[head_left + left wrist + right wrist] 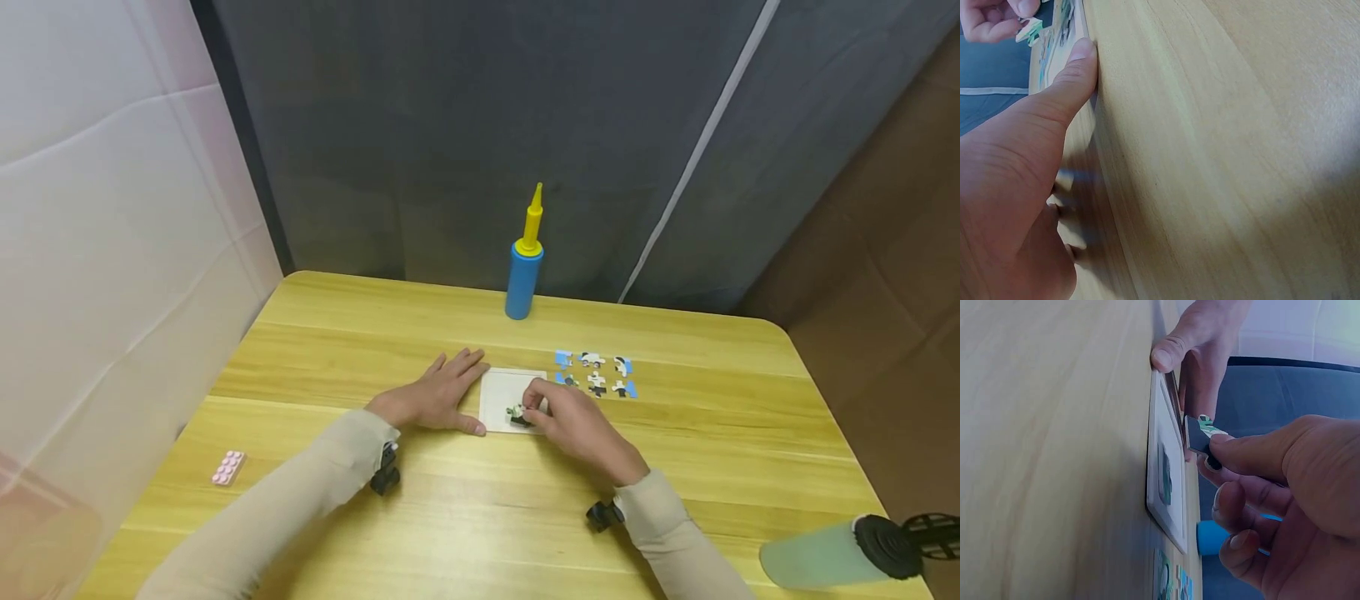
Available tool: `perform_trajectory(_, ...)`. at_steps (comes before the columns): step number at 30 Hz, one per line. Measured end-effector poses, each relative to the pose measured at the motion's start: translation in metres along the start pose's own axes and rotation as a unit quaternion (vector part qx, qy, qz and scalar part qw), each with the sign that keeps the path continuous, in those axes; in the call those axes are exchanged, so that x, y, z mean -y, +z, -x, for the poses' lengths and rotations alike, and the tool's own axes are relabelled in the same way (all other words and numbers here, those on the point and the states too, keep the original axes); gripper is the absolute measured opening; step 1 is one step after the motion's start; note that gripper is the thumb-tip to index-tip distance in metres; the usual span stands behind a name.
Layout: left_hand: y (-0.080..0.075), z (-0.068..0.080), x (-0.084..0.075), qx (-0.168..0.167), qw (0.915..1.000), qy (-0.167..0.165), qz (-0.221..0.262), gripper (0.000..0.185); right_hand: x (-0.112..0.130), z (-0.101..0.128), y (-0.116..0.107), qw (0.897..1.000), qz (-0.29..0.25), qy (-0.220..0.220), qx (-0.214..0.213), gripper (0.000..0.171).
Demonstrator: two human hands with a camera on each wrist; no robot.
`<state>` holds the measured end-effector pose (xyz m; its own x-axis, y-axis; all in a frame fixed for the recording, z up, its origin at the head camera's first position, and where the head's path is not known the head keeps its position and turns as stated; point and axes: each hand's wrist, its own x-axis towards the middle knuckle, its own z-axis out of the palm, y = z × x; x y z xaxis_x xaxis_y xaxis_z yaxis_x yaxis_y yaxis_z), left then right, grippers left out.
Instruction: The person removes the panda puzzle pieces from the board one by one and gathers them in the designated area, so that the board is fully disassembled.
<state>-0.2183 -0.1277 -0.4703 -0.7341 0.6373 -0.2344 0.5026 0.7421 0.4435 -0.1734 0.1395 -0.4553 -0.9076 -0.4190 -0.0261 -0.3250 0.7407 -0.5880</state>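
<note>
My right hand [573,421] pinches a jigsaw puzzle piece [1200,437], black, white and green, between thumb and fingers. The piece is held up over a square white puzzle tray [495,387], apart from its surface. On the tray's floor a dark and green patch [1165,475] shows; whether it is another piece or a reflection, I cannot tell. My left hand [442,396] lies at the tray's left side with fingers spread, its thumb [1075,72] against the near left corner. Several loose puzzle pieces [596,383], blue, white and black, lie right of the tray.
A blue and yellow hand pump [522,283] stands upright near the table's back edge. At the left lies a pink toy brick [228,468]. A pale green bottle with a black lid [817,557] is at the front right of the wooden table [480,517].
</note>
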Motion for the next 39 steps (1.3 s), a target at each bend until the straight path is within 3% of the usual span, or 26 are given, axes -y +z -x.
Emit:
perform_trajectory(9,0.000,0.001,0.002,-0.006,0.9999,0.004,0.009,0.107,-0.011,0.004,-0.009,1.000,-0.004,0.008,0.000,0.005)
perform_trajectory(19,-0.001,0.001,0.003,-0.009,0.9999,0.010,0.005,0.107,-0.026,0.010,-0.027,1.000,-0.001,0.006,-0.031,0.002)
perform_trajectory(27,-0.001,0.001,0.002,-0.009,0.9999,0.009,0.008,0.107,-0.041,0.016,-0.038,0.998,0.006,0.025,-0.056,0.003)
perform_trajectory(39,0.000,0.000,0.002,-0.009,0.9999,0.008,0.008,0.107,-0.063,0.025,-0.048,0.996,0.013,0.057,-0.061,0.003)
